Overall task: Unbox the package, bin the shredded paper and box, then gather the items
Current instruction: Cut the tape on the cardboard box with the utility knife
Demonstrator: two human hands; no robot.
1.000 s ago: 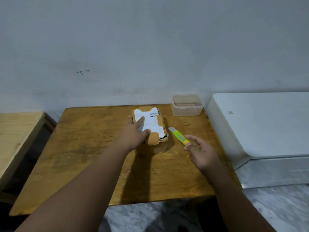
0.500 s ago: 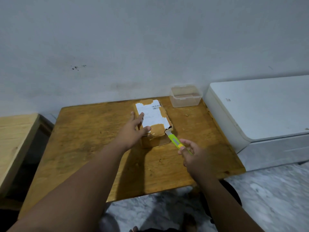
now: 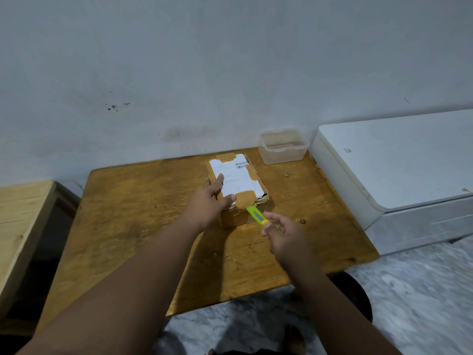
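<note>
A small brown cardboard package with a white shipping label and brown tape lies on the wooden table, toward the back. My left hand rests flat on its near left corner, fingers spread over the label. My right hand grips a yellow-green utility knife, whose tip touches the package's near edge by a torn corner. The package is sealed.
A clear plastic container stands at the table's back right corner. A white appliance sits right of the table, a lighter wooden surface to the left. Grey marbled floor lies below; a wall rises behind.
My right hand picked the knife up from the table and brought its tip to the package's near edge. My left hand stayed on the package. The view shifted.
</note>
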